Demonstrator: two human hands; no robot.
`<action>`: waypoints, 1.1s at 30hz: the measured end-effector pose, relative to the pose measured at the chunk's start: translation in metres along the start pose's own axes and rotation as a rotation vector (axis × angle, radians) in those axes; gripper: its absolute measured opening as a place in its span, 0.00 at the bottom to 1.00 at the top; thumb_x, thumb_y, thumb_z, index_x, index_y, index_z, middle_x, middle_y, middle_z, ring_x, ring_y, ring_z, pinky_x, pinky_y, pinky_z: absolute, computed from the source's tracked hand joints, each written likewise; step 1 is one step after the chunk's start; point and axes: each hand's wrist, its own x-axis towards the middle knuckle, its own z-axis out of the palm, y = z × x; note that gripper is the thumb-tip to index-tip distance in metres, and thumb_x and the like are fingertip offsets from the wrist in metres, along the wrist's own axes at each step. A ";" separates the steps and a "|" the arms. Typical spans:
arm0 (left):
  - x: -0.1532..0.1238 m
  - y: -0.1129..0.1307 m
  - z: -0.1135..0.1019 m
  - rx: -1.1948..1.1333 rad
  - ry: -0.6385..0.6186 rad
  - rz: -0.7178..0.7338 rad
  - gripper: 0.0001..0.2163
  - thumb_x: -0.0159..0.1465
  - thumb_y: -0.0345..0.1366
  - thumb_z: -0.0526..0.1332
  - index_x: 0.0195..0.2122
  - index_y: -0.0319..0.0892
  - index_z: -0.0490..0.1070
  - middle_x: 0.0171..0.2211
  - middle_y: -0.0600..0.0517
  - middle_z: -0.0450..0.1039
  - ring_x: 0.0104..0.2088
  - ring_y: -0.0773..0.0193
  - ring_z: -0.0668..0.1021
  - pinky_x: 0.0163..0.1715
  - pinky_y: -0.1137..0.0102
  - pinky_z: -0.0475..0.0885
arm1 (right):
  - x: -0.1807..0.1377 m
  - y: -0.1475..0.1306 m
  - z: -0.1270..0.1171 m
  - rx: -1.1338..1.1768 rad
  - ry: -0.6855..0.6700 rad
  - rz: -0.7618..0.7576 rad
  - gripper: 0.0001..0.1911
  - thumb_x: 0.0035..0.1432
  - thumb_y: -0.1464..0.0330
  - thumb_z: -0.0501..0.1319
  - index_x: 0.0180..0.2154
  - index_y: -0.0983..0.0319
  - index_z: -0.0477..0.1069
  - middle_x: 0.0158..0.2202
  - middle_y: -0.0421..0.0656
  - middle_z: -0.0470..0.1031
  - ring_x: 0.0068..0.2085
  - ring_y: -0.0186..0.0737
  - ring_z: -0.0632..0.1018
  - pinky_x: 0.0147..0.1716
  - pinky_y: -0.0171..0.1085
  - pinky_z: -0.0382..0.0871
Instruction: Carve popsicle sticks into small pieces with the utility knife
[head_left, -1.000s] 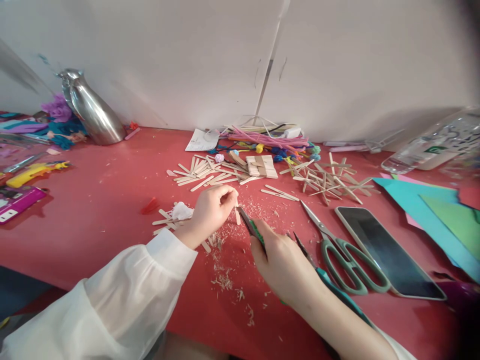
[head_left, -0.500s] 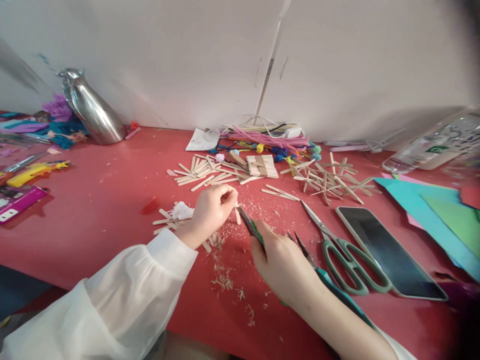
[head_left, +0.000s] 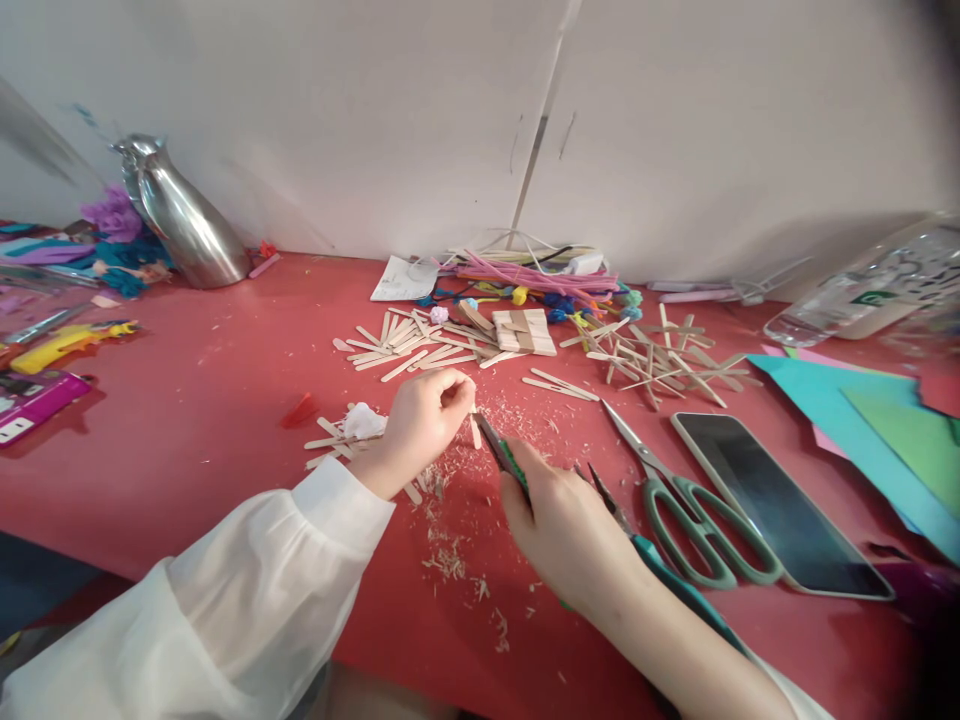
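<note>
We cannot see into the steel jug (head_left: 187, 220); the clear bottle (head_left: 885, 280) runs off the right edge. Our curled left hand (head_left: 427, 420) pinches a craft stick (head_left: 476, 432) above wood shavings (head_left: 448, 562); our right hand (head_left: 570, 520), wrapped round a knife (head_left: 494, 445) by the stick, hides most of its handle. The table (head_left: 195, 400) is red.

Looked forward and down from the person's head, over the near side of the table (head_left: 225, 400). Took in the left hand (head_left: 424, 425) and right hand (head_left: 574, 525) at close range, below midframe, and reached across to the wall (head_left: 337, 120) behind.
</note>
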 end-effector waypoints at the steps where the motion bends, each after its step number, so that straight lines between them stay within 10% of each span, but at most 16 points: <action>1: 0.000 0.000 0.000 0.003 0.003 -0.001 0.11 0.62 0.33 0.53 0.23 0.40 0.66 0.21 0.54 0.69 0.23 0.69 0.70 0.24 0.75 0.64 | 0.000 0.000 0.000 -0.002 0.004 -0.001 0.17 0.58 0.72 0.45 0.46 0.68 0.64 0.23 0.48 0.75 0.23 0.43 0.75 0.21 0.34 0.49; 33: -0.001 0.003 -0.001 -0.013 -0.023 0.047 0.09 0.63 0.33 0.52 0.26 0.40 0.66 0.24 0.52 0.70 0.25 0.68 0.71 0.26 0.74 0.67 | 0.000 0.001 0.001 0.019 0.069 -0.011 0.14 0.55 0.73 0.48 0.41 0.66 0.66 0.19 0.44 0.71 0.19 0.40 0.72 0.19 0.34 0.47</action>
